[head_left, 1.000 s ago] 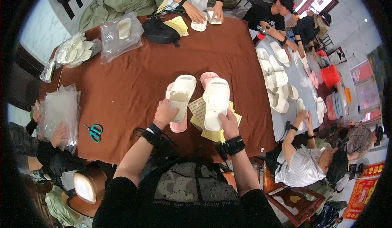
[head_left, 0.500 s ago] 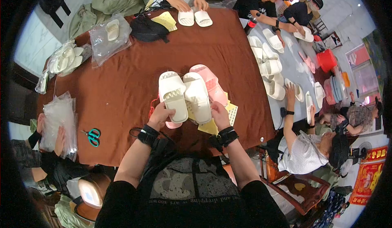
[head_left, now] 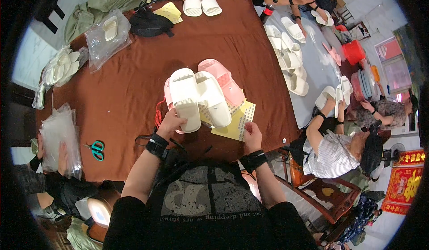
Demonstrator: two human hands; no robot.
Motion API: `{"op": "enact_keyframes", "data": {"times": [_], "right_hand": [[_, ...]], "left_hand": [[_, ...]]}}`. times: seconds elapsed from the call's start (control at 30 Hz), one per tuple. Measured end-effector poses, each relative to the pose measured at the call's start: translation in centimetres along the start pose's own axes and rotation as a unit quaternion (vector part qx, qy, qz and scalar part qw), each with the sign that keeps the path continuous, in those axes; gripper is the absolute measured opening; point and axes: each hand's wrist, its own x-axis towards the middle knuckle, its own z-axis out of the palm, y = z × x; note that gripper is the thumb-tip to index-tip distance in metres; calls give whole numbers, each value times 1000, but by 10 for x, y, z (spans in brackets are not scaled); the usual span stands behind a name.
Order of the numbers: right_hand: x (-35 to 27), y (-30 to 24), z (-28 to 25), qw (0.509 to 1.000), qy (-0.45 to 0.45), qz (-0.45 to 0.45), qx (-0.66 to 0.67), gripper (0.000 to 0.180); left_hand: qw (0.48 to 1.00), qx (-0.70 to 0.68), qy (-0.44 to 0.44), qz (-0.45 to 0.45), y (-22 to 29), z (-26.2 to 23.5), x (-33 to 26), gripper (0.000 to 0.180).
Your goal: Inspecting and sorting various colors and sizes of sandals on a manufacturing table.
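Note:
My left hand [head_left: 168, 124] grips a white slide slipper [head_left: 187, 111] by its heel, thumb on top of the sole. Partly behind it, a second white slipper [head_left: 219, 111] leans to the right with a small dark mark on its insole. Beneath them lie pink slippers [head_left: 227, 83], mostly covered on the left side. Yellow sheets of small printed stickers [head_left: 239, 122] stick out from under the pile. My right hand [head_left: 253, 138] is at the right edge of the sheets, its fingers drawn together; whether anything is pinched in them is hidden.
Teal scissors [head_left: 96, 150] lie to the left, near clear plastic bags [head_left: 62, 140] under another person's hands. Bagged white slippers [head_left: 67, 66] and a black pouch [head_left: 152, 23] sit farther back. People handle white slippers at the grey table [head_left: 308, 75] on the right.
My right hand has let go of the right white slipper and moved right and down to the sticker sheets. My left hand keeps its slipper. The whole view has shifted slightly.

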Motion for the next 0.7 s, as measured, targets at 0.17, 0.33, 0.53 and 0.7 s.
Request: {"op": "enact_keyframes", "data": {"times": [0.17,0.33,0.53,0.7], "right_hand": [[-1,10,14,995,10,-50,-83,24],[0,5,22,983,-3,-88,-161,20],[-5,0,23,964,11,-155,-217,22],[-6,-4,22,951,-23,-167,-258,31]], "left_hand": [[1000,16,7,22,7,9,-2,45],[999,41,14,11,-4,1,2,45],[1000,20,14,2,2,4,-2,45],[999,19,22,18,-10,2,4,45]]}}
